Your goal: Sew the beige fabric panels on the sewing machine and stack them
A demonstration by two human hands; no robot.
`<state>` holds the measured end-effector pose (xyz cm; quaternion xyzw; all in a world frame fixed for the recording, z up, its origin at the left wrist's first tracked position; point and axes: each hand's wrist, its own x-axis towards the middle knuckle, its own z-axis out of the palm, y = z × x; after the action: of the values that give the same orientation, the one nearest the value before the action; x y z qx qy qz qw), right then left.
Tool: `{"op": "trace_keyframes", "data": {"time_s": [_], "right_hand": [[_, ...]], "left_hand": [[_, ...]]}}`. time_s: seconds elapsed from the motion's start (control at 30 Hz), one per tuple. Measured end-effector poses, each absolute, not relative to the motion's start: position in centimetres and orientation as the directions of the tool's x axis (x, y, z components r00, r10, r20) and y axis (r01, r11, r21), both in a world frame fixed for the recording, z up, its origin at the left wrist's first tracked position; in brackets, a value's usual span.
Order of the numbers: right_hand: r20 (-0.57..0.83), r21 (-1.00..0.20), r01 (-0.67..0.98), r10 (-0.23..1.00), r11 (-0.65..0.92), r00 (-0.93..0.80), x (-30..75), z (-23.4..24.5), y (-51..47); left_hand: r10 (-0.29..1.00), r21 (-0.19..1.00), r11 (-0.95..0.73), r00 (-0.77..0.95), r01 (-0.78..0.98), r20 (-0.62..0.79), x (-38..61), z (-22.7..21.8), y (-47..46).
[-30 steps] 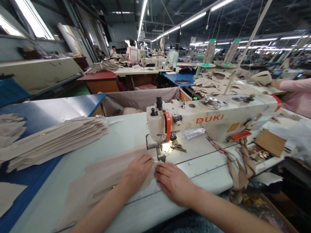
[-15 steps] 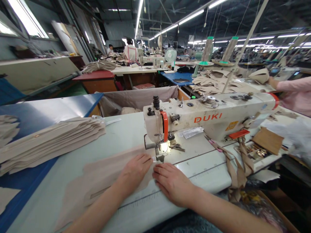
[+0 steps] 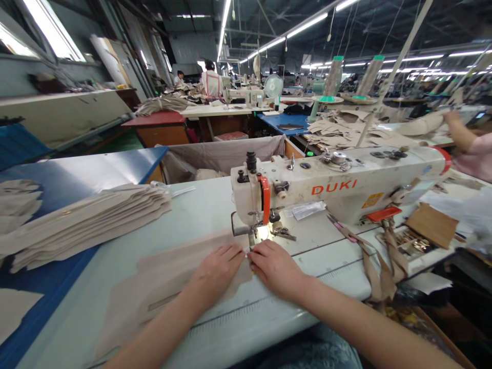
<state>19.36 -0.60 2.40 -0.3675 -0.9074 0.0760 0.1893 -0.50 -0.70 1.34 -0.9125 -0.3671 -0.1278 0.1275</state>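
Observation:
A thin beige fabric piece (image 3: 165, 266) with a slit-like opening lies flat on the pale sewing table. My left hand (image 3: 221, 266) rests over its right part, fingers together and pinching its edge. My right hand (image 3: 274, 269) meets it from the other side, fingertips closed at that same edge; what lies under them is partly hidden. Both sets of fingertips nearly touch, just in front of the lit presser foot (image 3: 251, 240) of the white sewing machine (image 3: 292, 187).
A stack of beige cut pieces (image 3: 96, 220) lies to the left, partly over a blue table (image 3: 77, 166). Scissors (image 3: 342, 228), fabric strips (image 3: 372, 266) and a tray of metal parts (image 3: 415, 243) are at the right. A co-worker's arm (image 3: 461, 133) handles fabric at far right.
My right hand has moved up toward the presser foot, and its fingertips have come closer to my left hand's. The view has shifted slightly. The co-worker's hand and fabric have moved.

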Motion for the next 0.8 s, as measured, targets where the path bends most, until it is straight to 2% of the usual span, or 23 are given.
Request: {"op": "trace_keyframes", "data": {"time_s": [0.2,0.37,0.53,0.8], "right_hand": [[0.262,-0.158,0.639,0.656,0.753,-0.708,19.2,2.4,-0.2],[0.278,-0.16,0.619,0.637,0.769,-0.719,19.4,2.2,0.3],[0.273,-0.125,0.61,0.618,0.783,-0.737,19.9,2.5,1.4],[0.237,-0.092,0.674,0.674,0.733,-0.7,20.3,2.9,2.8]], "left_hand": [[0.662,-0.077,-0.672,0.644,0.737,0.383,-0.6,1.0,-2.0],[0.684,-0.021,-0.678,0.64,0.735,0.35,-0.8,0.8,-2.2],[0.705,-0.018,-0.648,0.609,0.761,0.365,-0.2,0.3,-1.4],[0.729,-0.031,-0.626,0.599,0.779,0.33,0.9,-0.1,0.7]]}}
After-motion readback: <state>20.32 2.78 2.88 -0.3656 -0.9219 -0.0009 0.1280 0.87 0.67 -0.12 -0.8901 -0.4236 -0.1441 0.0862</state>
